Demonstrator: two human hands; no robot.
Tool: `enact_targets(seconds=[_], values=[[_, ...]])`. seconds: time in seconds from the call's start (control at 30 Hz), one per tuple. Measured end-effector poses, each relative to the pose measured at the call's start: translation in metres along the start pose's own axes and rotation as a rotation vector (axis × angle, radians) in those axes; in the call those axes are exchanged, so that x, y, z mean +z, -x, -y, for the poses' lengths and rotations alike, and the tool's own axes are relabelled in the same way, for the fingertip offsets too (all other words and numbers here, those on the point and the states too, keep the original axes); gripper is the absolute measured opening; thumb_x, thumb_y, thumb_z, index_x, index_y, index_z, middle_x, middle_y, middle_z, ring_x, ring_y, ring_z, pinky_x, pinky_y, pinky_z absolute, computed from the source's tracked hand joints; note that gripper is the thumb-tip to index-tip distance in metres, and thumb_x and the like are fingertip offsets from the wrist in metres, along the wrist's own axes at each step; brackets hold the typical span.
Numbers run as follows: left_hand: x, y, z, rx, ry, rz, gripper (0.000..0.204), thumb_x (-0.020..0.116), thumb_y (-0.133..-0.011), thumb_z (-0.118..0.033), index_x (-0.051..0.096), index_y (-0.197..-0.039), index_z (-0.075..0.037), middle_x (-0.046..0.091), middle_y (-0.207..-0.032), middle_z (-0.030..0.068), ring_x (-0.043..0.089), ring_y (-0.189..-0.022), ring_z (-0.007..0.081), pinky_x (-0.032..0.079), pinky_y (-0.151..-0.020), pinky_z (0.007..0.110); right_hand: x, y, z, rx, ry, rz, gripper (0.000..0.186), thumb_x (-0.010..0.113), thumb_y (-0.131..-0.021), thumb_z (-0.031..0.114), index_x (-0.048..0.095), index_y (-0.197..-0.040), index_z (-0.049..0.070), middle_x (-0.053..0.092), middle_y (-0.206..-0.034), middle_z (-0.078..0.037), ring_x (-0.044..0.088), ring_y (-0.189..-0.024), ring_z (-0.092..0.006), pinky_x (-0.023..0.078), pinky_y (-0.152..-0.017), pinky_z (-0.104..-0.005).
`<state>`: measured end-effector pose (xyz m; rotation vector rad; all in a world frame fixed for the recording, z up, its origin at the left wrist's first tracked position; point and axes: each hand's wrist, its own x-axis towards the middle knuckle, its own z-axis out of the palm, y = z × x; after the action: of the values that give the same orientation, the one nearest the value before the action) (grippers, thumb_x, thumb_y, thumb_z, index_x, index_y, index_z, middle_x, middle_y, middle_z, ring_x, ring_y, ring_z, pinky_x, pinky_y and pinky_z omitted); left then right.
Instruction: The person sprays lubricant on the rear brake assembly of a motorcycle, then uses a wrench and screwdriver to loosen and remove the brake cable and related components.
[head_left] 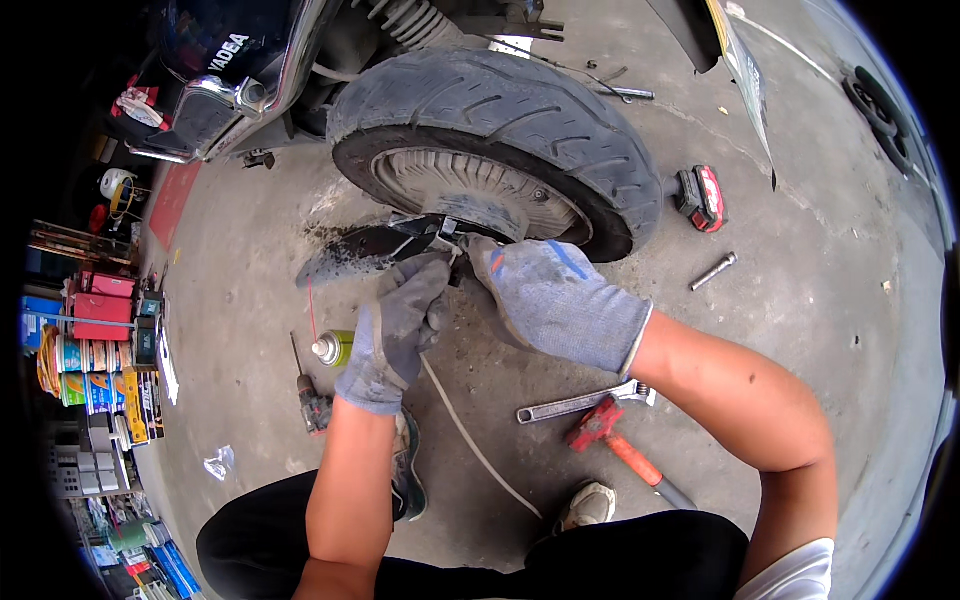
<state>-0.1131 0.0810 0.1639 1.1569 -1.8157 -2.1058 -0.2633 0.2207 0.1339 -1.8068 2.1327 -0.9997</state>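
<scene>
Both my hands wear dirty grey-blue gloves and meet at the lower edge of a scooter wheel (490, 100), by a dark fender piece (350, 255) and a small metal fitting (448, 226). My left hand (395, 320) has curled fingers around a small pale, thin piece (452, 255), partly hidden. My right hand (550, 295) is closed at the fitting, its fingertips on something too hidden to name. A spray can (338, 348) with a red straw stands left of my left hand, beside a drill (312, 405). A pale hose (470, 455) runs along the floor below.
An adjustable wrench (560, 408) and red hammer (625, 450) lie below my right arm. A red battery (703, 198) and socket tool (713, 270) lie right of the wheel. Scooter bodywork (220, 50) overhangs the upper left. Stacked boxes (100, 310) line the left side.
</scene>
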Motion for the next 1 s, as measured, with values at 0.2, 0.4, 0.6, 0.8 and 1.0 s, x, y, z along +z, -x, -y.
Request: enact_targets(seconds=[0.2, 0.4, 0.6, 0.8, 1.0], values=[[0.014, -0.002, 0.013, 0.339, -0.45, -0.163, 0.024, 0.06, -0.096, -0.009, 0.063, -0.117, 0.0, 0.067, -0.082, 0.0107, 0.063, -0.067, 0.0194, 0.048, -0.059, 0.031, 0.023, -0.021, 0.003, 0.326, -0.254, 0.051, 0.029, 0.06, -0.094, 0.025, 0.064, -0.101, -0.003, 0.066, -0.085, -0.029, 0.069, -0.085, -0.0428, 0.053, -0.071, -0.0499], [-0.006, -0.019, 0.007, 0.873, -1.141, -0.152, 0.021, 0.064, -0.089, -0.01, 0.062, -0.109, -0.004, 0.067, -0.094, 0.02, 0.066, -0.084, 0.0391, 0.052, -0.07, 0.047, 0.055, -0.013, -0.01, 0.304, -0.159, -0.112, 0.021, 0.059, -0.093, 0.019, 0.066, -0.097, 0.001, 0.065, -0.079, -0.028, 0.069, -0.08, -0.0412, 0.052, -0.067, -0.0497], [-0.018, -0.028, -0.029, 0.907, -1.413, 0.205, 0.015, 0.061, -0.089, -0.012, 0.058, -0.101, -0.003, 0.066, -0.094, 0.0183, 0.066, -0.089, 0.0392, 0.052, -0.072, 0.048, 0.045, -0.001, -0.005, 0.211, 0.066, -0.266, 0.015, 0.062, -0.09, 0.017, 0.067, -0.092, 0.003, 0.065, -0.072, -0.024, 0.067, -0.071, -0.0427, 0.052, -0.06, -0.0489], [-0.023, -0.043, -0.054, 0.705, -1.27, 0.472, 0.017, 0.057, -0.09, -0.008, 0.061, -0.104, 0.0, 0.067, -0.096, 0.0224, 0.065, -0.091, 0.0393, 0.052, -0.078, 0.043, 0.073, -0.006, 0.017, 0.437, -0.049, -0.536, 0.013, 0.06, -0.086, 0.012, 0.064, -0.093, 0.003, 0.067, -0.076, -0.02, 0.068, -0.076, -0.0413, 0.052, -0.064, -0.0507], [-0.035, -0.049, -0.053, 0.815, -1.35, 0.446, 0.016, 0.058, -0.09, -0.008, 0.063, -0.103, -0.001, 0.069, -0.093, 0.0182, 0.068, -0.087, 0.0353, 0.053, -0.076, 0.041, 0.09, -0.003, 0.028, 0.488, -0.1, -0.573, 0.013, 0.061, -0.088, 0.014, 0.064, -0.095, 0.003, 0.066, -0.079, -0.022, 0.067, -0.079, -0.0432, 0.052, -0.065, -0.051]])
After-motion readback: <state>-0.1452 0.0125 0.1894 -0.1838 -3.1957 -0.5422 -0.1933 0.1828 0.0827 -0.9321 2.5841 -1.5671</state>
